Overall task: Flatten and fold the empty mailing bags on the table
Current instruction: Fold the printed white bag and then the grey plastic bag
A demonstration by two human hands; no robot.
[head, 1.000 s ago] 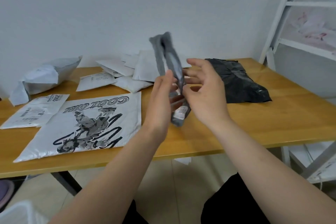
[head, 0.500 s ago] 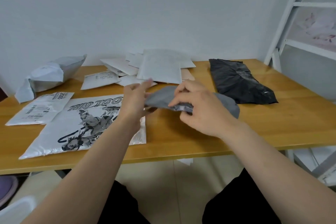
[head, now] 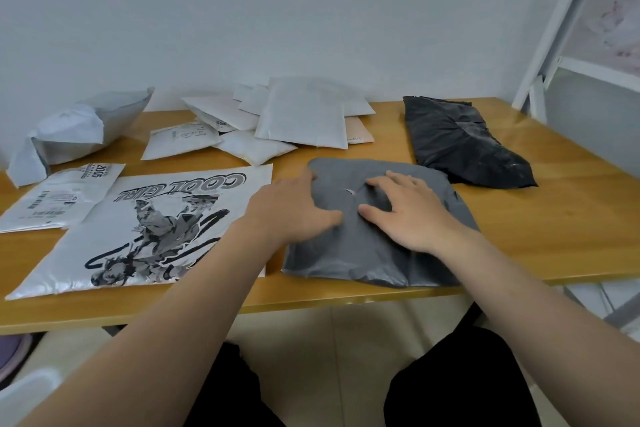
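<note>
Hands: left hand [head: 291,208], right hand [head: 408,211] | fingers spread, pressing flat on grey mailing bag [head: 374,253] | wooden table [head: 571,218]

— Where am I sitting?
— In a plain room at home, I'd say. My wooden table [head: 571,218] stands against a bare white wall [head: 311,10], and a white metal frame [head: 554,28] like a bunk ladder rises at my right.
— Anything else?
— Pale tiled floor [head: 329,329] under my knees.
</note>
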